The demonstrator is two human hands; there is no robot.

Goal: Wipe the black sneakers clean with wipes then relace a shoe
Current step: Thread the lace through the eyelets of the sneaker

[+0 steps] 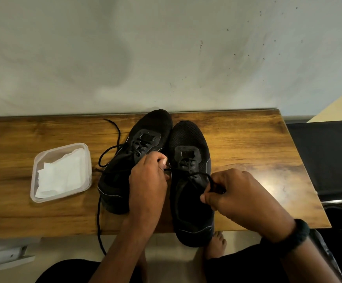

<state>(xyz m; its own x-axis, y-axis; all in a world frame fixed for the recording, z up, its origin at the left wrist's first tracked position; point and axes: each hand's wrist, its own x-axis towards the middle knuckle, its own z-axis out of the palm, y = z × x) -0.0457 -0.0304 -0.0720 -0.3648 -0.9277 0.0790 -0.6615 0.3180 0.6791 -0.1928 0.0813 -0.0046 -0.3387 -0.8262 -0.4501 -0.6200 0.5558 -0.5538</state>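
Relacing step in hand (wiping apparently done). Left hand [147, 180] pinches one end of thin black cord lace [186, 173]. Right hand [241, 197] grips other end, taut across perforated black mesh sneaker [188, 139] on glossy wooden table [247, 144]. Next, probably: cross ends, knot snugly. Crumpled white wipes [62, 174] in clear plastic tub [61, 147].

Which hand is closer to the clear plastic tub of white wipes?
Left. The left hand pinches the black shoelace at the left black sneaker, nearer the clear plastic tub; the right hand grips it at the far edge of the right black sneaker.
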